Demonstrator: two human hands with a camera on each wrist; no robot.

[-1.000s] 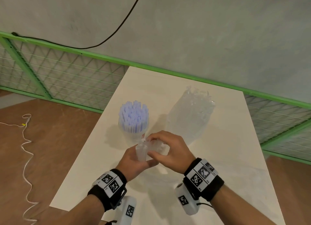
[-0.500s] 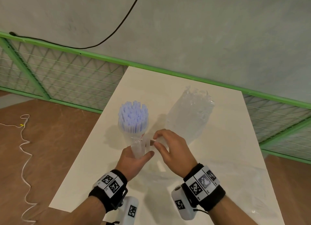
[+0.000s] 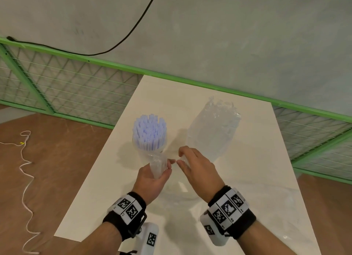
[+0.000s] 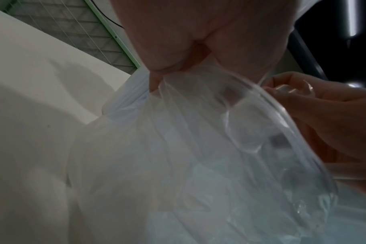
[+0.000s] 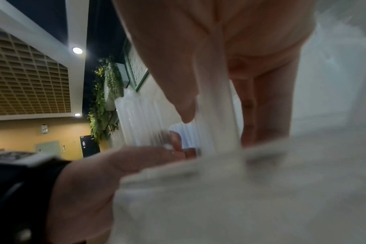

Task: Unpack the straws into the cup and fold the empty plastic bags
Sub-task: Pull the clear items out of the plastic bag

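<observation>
Plastic bag (image 3: 158,165) now stretched apart between left hand (image 3: 150,176) and right hand (image 3: 198,169).

I see a clear plastic bag (image 3: 158,165) bunched into a narrow, crumpled column, standing up out of my left hand (image 3: 150,178), which grips its lower part; the rest of the film trails down toward the tabletop below both hands. My right hand (image 3: 198,170) pinches another fold of the same film just to the right. The cup (image 3: 150,149), clear, stands upright just beyond my left fingertips, packed with pale lilac straws (image 3: 149,130) that stick up past its rim. A second clear bag (image 3: 213,130), crinkled and slumped, lies beyond my right hand, apart from it.
</observation>
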